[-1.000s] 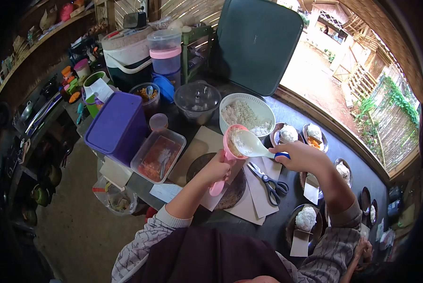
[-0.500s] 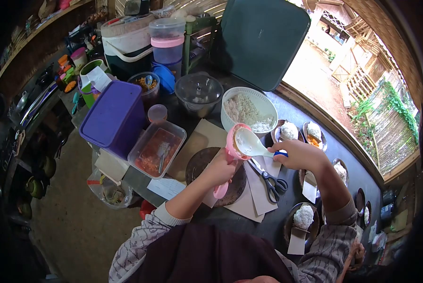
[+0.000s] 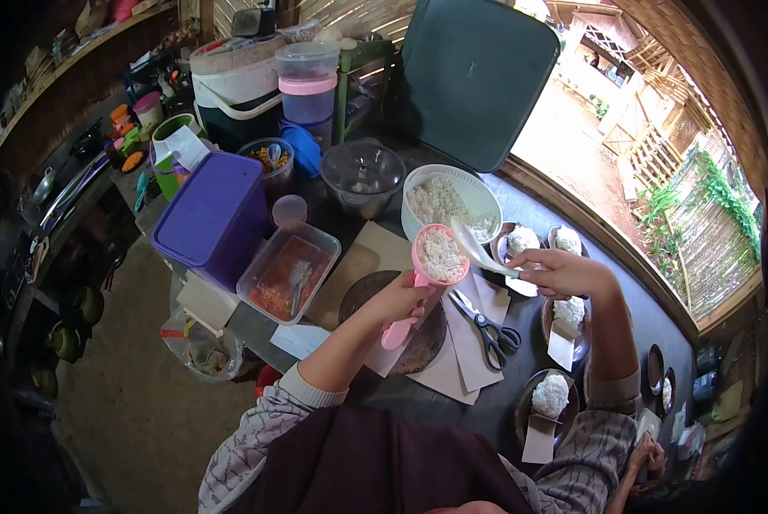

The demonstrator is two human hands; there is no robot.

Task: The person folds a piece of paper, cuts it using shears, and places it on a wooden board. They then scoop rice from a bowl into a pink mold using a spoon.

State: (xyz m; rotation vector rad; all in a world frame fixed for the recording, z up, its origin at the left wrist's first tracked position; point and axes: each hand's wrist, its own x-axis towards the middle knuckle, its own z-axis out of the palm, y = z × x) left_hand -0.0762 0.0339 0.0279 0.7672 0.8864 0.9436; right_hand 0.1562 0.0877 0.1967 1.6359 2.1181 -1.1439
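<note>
My left hand (image 3: 401, 300) is wrapped round the handle of a pink scoop (image 3: 420, 276), whose cup is full of white rice (image 3: 443, 254). In my right hand (image 3: 564, 272) is a white rice spoon (image 3: 474, 244), its bowl tilted beside the scoop's right rim. Just behind them stands a white basket (image 3: 492, 199) of rice. Under the scoop lie a round dark board (image 3: 358, 300), brown paper sheets (image 3: 469, 364) and black-handled scissors (image 3: 491, 334). Mounds of rice sit on brown plates to the right, one on the near plate (image 3: 525, 411) with a paper strip.
A clear tub (image 3: 259, 300) of red sauce with a spoon and a purple-lidded box (image 3: 208, 206) stand left. Behind are a covered glass bowl (image 3: 362, 171), a cooler (image 3: 238, 77) and an upright dark green lid (image 3: 478, 86). Another person's hands (image 3: 648, 454) show at lower right.
The rice spoon has lifted off the scoop's cup and swung to the right, with my right hand moving right too. The rice in the scoop now shows fully.
</note>
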